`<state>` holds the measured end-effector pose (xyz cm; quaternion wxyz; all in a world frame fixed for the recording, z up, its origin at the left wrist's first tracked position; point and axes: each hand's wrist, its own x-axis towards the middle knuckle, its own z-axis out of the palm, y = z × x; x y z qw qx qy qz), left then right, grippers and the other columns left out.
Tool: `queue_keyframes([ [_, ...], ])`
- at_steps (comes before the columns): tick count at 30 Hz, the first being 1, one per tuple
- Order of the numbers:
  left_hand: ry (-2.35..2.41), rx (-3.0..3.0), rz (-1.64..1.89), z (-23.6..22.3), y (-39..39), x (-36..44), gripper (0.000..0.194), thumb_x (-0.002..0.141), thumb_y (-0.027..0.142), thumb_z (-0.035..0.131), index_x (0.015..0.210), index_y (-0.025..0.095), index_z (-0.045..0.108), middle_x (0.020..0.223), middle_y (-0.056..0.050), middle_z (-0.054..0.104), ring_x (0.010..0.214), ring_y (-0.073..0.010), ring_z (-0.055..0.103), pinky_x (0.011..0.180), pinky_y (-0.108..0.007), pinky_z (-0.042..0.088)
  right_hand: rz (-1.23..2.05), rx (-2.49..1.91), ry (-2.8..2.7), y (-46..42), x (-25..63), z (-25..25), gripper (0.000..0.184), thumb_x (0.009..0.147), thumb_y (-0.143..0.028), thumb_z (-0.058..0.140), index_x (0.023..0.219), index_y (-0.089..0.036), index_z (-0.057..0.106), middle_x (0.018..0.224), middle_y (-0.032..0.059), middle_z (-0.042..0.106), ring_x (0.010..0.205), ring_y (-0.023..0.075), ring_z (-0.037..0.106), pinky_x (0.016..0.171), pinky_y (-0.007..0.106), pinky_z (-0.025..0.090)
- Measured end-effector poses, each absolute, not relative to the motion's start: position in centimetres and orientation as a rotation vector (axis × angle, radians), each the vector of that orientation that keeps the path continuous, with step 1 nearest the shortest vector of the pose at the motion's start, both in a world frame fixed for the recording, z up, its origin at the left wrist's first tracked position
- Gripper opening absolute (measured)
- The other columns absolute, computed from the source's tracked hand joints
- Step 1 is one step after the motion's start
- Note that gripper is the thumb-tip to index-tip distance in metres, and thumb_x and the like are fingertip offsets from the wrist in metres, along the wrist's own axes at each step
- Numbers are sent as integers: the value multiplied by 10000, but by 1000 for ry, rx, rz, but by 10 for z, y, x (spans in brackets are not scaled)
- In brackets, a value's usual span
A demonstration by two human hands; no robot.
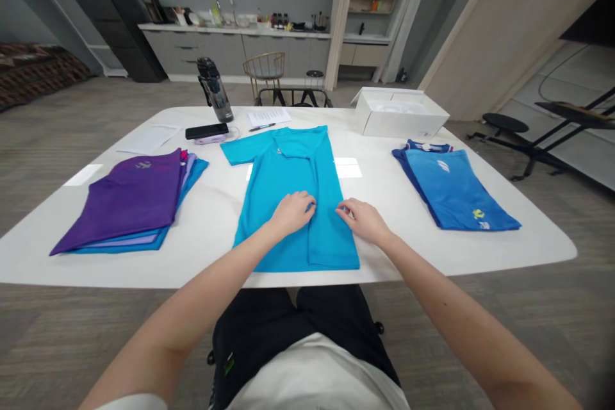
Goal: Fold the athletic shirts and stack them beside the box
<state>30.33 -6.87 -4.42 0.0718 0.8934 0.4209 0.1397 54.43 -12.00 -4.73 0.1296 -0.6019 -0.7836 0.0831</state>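
The turquoise short-sleeved fabric shirt [281, 182] lies flat beneath the left hand [293, 213], long axis running forward past both grips, folded outer edge by the right hand [365, 220]; fingers curl, but whether either pinches cloth I cannot tell.

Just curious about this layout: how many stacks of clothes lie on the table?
2: a purple-topped stack left of the turquoise shirt, a blue-topped stack right of it.

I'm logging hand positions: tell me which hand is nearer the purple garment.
Left. The left hand is right of the purple garment; the right hand is farther right.
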Motion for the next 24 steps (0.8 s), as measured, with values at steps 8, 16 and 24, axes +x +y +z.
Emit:
queue_keyframes([
  [8, 1037, 2935, 408, -69, 2, 311, 347, 1039, 411, 492, 1319, 239, 603, 1408, -105, 593, 1318, -255, 531, 1078, -440, 395, 124, -1714, -2336, -3, 538, -62, 331, 1059, -434, 453, 1252, -253, 652, 1274, 97, 640, 1187, 262, 563, 969, 396, 427],
  [16, 1381, 2778, 518, -81, 100, 320, 353, 1059, 382, 407, 1286, 242, 637, 1435, -100, 597, 1310, -281, 549, 1131, -500, 361, 86, -1828, -2193, 103, 553, -82, 356, 1056, -429, 422, 1263, -243, 644, 1279, 130, 621, 1215, 309, 529, 982, 466, 422],
  [24, 2103, 2282, 531, -74, 227, 308, 415, 1013, 315, 416, 1372, 156, 551, 1395, -223, 594, 1293, -386, 529, 1103, -653, 326, 187, -1976, -1892, 219, 562, -75, 464, 1034, -427, 391, 1452, -271, 514, 1409, 155, 526, 1277, 362, 484, 967, 561, 471],
])
